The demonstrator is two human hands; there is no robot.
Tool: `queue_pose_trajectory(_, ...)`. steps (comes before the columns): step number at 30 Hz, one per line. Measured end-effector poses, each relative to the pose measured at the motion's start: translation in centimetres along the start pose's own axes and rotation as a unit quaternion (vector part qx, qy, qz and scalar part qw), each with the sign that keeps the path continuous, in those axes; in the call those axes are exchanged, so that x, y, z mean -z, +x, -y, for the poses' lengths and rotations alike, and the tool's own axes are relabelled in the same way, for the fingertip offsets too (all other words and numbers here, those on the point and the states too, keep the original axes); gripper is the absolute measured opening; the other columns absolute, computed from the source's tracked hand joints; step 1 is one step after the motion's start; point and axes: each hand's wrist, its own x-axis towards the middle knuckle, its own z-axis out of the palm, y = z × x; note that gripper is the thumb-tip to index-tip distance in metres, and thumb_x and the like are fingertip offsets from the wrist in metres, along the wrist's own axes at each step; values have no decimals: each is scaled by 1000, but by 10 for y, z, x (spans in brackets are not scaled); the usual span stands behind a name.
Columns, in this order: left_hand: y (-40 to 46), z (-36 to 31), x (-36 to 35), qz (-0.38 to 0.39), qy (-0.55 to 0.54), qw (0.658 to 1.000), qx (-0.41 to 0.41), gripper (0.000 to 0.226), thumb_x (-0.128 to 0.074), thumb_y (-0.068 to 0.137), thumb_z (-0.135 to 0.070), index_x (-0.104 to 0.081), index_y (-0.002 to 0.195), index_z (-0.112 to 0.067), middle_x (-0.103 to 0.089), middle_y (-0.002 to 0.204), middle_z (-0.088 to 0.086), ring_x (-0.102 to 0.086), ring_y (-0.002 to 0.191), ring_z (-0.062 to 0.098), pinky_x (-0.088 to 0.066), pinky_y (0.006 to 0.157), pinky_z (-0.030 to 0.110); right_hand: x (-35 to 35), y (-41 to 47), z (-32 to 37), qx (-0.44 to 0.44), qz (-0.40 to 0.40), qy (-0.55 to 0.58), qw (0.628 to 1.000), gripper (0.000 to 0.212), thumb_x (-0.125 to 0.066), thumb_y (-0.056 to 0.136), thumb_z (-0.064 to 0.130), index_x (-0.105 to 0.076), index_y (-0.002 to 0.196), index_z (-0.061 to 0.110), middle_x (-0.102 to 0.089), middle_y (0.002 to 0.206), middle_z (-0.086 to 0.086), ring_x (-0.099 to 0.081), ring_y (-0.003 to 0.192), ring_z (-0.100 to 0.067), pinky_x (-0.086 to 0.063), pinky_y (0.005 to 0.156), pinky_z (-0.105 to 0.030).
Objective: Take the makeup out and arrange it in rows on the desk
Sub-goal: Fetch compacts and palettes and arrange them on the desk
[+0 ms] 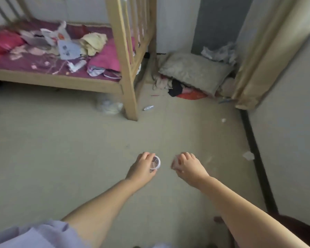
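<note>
- Our left hand (141,166) grips a small round jar (155,162), its lid face turned rightward.
- Our right hand (187,167) pinches something pale and blurred.
- Below lies beige floor (61,149); a wooden bed (122,56) stands beyond.

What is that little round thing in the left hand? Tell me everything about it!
It is a small round jar, white and plastic-looking, with a pinkish printed top that is too blurred to read. The left hand grips it, fingers curled over one side and the thumb beneath. It is tipped on its side, flat top facing right, held up over the floor.
</note>
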Motion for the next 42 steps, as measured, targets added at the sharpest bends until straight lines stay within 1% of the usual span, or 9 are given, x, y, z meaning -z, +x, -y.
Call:
queue_pose_trajectory(6, -35, 151, 84, -45, 6, 992, 119, 44, -59, 84, -22, -48, 127, -16, -45, 128, -1, -41, 120, 19, -45, 90, 34, 3, 95, 162, 105, 16, 43, 993, 45, -52, 87, 31, -42, 125, 9, -43, 133, -7, -39, 121, -27, -34, 98, -31)
queue_pose_trajectory(15, -54, 323, 152, -114, 0, 964, 242, 48, -59, 85, -25, -46, 130, -16, -43, 131, 0, -41, 120, 18, -46, 90, 33, -9, 241, 332, 268, 81, -5, 960, 51, -52, 88, 31, -38, 133, 11, -39, 138, -5, -35, 127, -23, -28, 105, -30)
queue_pose_trajectory(20, -45, 424, 215, -174, 1, 927, 333, 45, -57, 85, -24, -46, 129, -17, -44, 130, -2, -42, 119, 15, -45, 88, 25, 0, 349, 432, 368, 86, -45, 925, 44, -51, 90, 33, -41, 127, 9, -43, 132, -5, -39, 123, -23, -30, 100, -28)
queue_pose_trajectory(23, -41, 477, 256, -218, 7, 899, 380, 49, -58, 86, -25, -45, 132, -16, -43, 132, -1, -42, 120, 15, -41, 90, 20, 11, 411, 499, 433, 84, -69, 895, 47, -50, 91, 33, -39, 130, 9, -41, 135, -5, -37, 125, -22, -30, 100, -28)
queue_pose_trajectory(27, -52, 534, 289, -255, -34, 858, 444, 49, -59, 87, -25, -44, 132, -15, -43, 131, 1, -43, 119, 17, -42, 89, 22, 13, 468, 587, 507, 98, -108, 849, 49, -47, 93, 35, -38, 132, 8, -42, 134, -6, -40, 122, -21, -31, 101, -27)
queue_pose_trajectory(31, -73, 607, 314, -269, -25, 830, 488, 47, -58, 89, -26, -45, 132, -14, -43, 132, 3, -42, 119, 18, -43, 90, 23, -2, 515, 686, 576, 101, -126, 801, 43, -45, 93, 31, -41, 129, 7, -45, 131, -7, -42, 118, -21, -31, 98, -27)
queue_pose_trajectory(35, -93, 700, 351, -288, -25, 805, 518, 47, -60, 88, -28, -46, 130, -14, -45, 129, 2, -45, 116, 17, -47, 88, 28, -20, 560, 793, 602, 100, -121, 783, 43, -49, 92, 29, -44, 127, 5, -47, 130, -9, -43, 118, -24, -31, 97, -27)
queue_pose_trajectory(38, -108, 774, 392, -284, -31, 799, 530, 49, -60, 87, -30, -44, 132, -17, -43, 130, -1, -44, 118, 15, -46, 89, 26, -28, 595, 871, 597, 112, -122, 785, 43, -50, 91, 33, -45, 125, 8, -47, 128, -5, -43, 116, -23, -30, 94, -23)
queue_pose_trajectory(42, -127, 874, 467, -295, -4, 796, 530, 51, -59, 88, -30, -42, 134, -17, -43, 131, 0, -42, 119, 16, -45, 88, 24, -22, 644, 977, 591, 88, -98, 796, 45, -51, 90, 33, -44, 128, 10, -47, 127, -3, -43, 116, -21, -33, 91, -23)
